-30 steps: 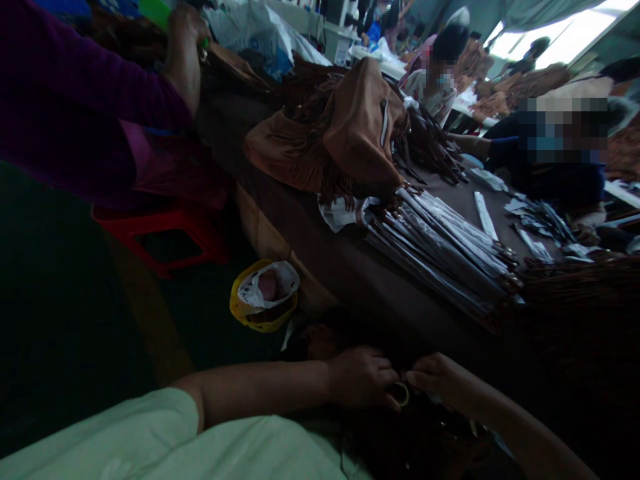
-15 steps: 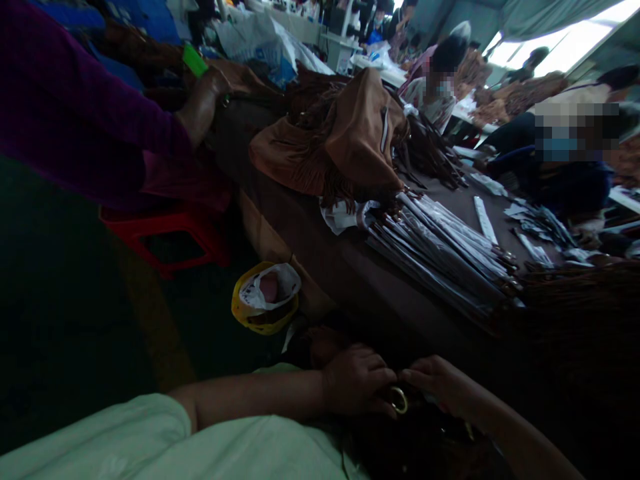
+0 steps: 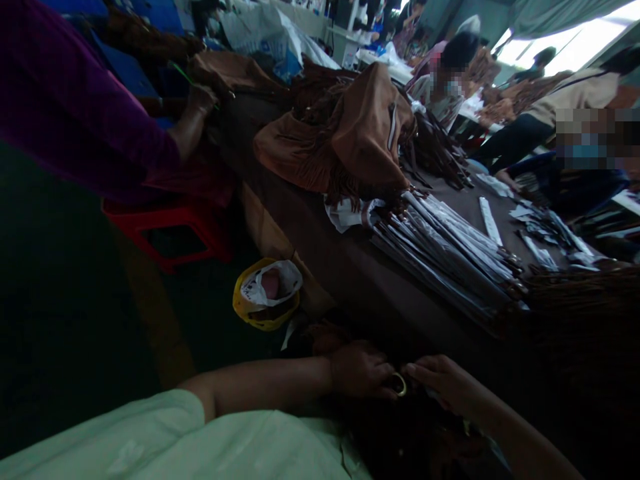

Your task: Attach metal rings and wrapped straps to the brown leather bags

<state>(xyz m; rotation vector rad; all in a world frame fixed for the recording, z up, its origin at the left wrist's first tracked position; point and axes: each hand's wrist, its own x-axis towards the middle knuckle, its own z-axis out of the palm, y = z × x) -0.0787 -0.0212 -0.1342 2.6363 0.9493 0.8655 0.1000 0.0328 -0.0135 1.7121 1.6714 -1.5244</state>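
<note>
Low in the view, my left hand (image 3: 363,370) is closed with its fingers against a gold metal ring (image 3: 399,385). Just across from it my right hand (image 3: 443,381) pinches, thumb and fingertips together, at something dark beside the ring; what it is cannot be made out. Beneath both hands lies a dark brown piece (image 3: 400,433), too shaded to tell its shape, with small glints of gold-coloured metal on it.
Brown fringed bags (image 3: 373,130) lie on the dark-covered table (image 3: 345,267), beside a bundle of plastic-wrapped straps (image 3: 445,247). A yellow basket (image 3: 245,310) with a white bag stands at the table's side. A person in purple (image 3: 85,127) works near a red stool (image 3: 165,227); others sit across.
My hands stay together at the ring, with only slight movement. The purple-sleeved person's hand and the green item at it have shifted. The view has moved a little.
</note>
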